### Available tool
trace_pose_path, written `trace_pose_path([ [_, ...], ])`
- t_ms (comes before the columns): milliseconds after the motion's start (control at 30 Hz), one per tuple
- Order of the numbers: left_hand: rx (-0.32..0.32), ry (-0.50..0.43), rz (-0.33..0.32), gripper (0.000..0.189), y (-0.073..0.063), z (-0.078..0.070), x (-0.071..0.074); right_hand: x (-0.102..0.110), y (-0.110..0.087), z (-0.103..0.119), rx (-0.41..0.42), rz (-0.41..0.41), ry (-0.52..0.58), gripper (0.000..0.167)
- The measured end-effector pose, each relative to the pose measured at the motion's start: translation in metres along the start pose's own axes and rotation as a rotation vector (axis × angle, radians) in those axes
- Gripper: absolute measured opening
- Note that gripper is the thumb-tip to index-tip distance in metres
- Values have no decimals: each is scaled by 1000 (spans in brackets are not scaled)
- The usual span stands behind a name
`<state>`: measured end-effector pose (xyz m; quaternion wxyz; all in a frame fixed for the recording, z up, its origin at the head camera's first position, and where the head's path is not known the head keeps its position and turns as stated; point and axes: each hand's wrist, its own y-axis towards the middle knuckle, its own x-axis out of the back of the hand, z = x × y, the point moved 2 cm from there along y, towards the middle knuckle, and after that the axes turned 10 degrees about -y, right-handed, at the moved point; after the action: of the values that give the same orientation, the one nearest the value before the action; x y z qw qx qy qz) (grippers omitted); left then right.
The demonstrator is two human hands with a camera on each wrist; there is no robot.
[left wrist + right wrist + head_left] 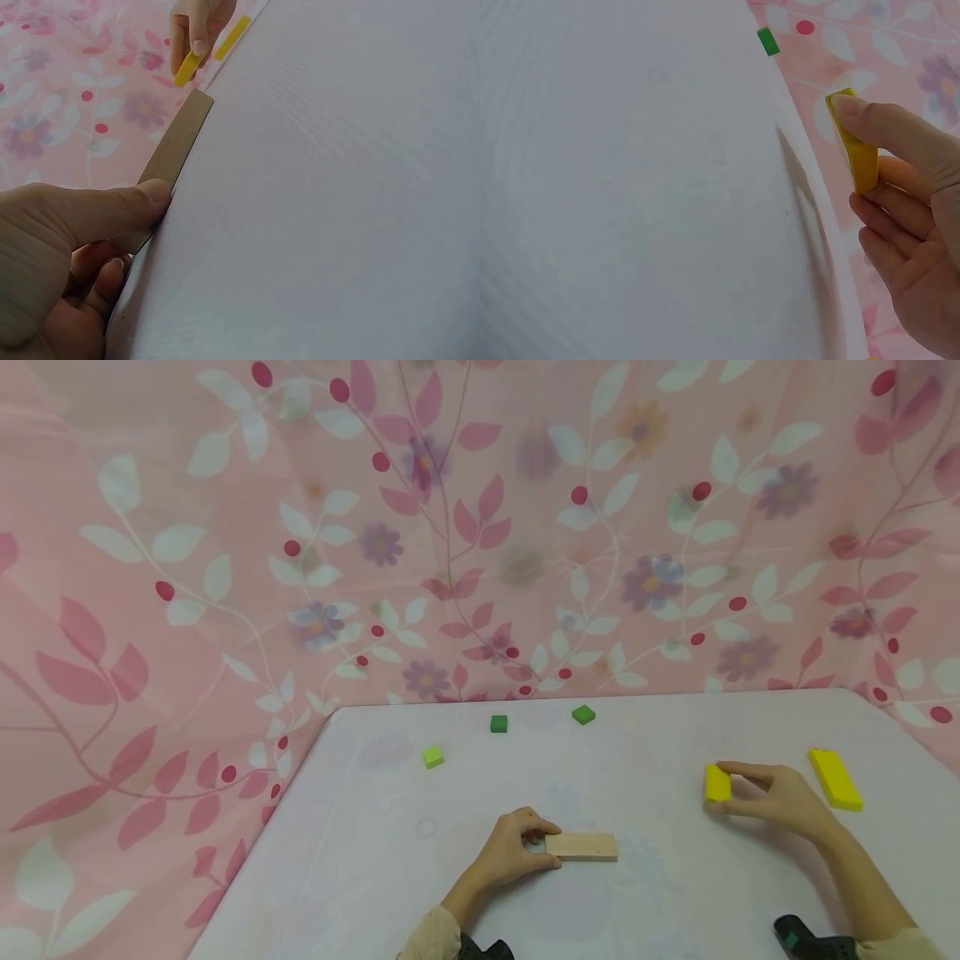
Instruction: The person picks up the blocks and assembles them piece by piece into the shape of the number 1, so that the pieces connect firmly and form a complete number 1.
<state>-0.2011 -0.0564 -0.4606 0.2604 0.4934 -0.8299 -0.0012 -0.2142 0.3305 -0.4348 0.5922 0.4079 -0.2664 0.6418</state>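
My left hand (pixel 512 850) pinches the left end of a flat, plain wooden block (pixel 583 847) at the near middle of the table. In the left wrist view the thumb lies on one long side of that wooden block (pixel 171 146). Off to the right, my right hand (pixel 780 797) pinches a yellow block (pixel 717 784) between thumb and fingers. The right wrist view shows this yellow block (pixel 860 154) raised over the table, the thumb on its top end. A longer yellow block (pixel 836 779) lies just right of the right hand.
Toward the back stand a light green block (pixel 433 757), a dark green block (pixel 498 724) and another green block (pixel 583 715). The white table (pixel 360 860) ends at a pink floral curtain (pixel 465 527). Black wrist devices (pixel 813 939) sit on both forearms.
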Motion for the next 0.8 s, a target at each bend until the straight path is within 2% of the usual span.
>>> trace_pose_path([
  [267, 3, -11, 6, 34, 0, -2, 0, -2, 5, 18, 42, 0, 4, 57],
  [800, -1, -5, -5, 34, 0, 1, 0, -14, 15, 45, 117, 8, 84, 56],
])
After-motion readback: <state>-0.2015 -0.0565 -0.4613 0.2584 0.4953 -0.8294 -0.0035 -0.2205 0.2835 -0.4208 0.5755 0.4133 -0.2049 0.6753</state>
